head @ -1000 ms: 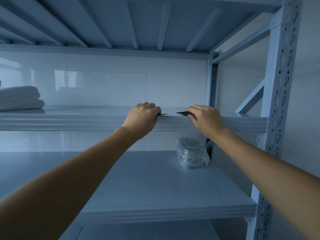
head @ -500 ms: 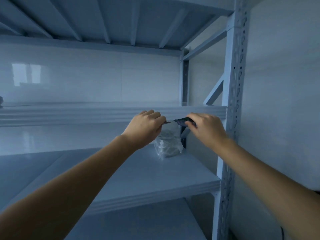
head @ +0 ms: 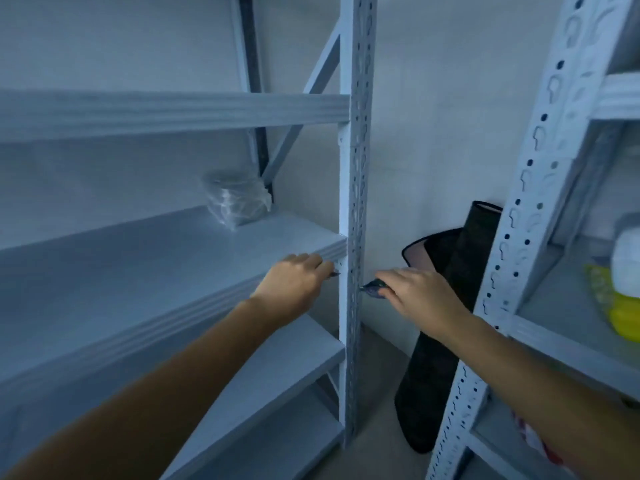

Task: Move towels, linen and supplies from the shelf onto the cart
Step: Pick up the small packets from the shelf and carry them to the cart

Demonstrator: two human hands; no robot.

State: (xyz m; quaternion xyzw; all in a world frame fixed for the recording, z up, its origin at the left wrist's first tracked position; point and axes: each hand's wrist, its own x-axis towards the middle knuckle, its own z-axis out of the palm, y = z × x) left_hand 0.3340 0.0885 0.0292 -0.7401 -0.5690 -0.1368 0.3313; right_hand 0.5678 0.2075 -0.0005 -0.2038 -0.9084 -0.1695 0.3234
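Observation:
My left hand (head: 294, 285) and my right hand (head: 414, 294) are held out side by side in front of the grey shelf's upright post (head: 356, 209). Each pinches a small dark flat item; the right one (head: 372, 288) shows beyond the fingers, while only a tip (head: 335, 273) pokes out of the left hand. What the items are is not clear. A clear plastic-wrapped bundle (head: 237, 199) sits at the back right of the middle shelf board (head: 145, 271). No cart is in view.
A second grey rack (head: 540, 188) stands at the right, holding a white container (head: 627, 265) and yellow items (head: 620, 310). Dark rolled mats (head: 446, 313) lean in the corner between the racks. Lower shelf boards (head: 277, 382) lie below my arms.
The view has swung right and down; the upper shelf and folded towels have left the frame. Both hands came off the upper shelf edge with the dark items and moved lower and rightward.

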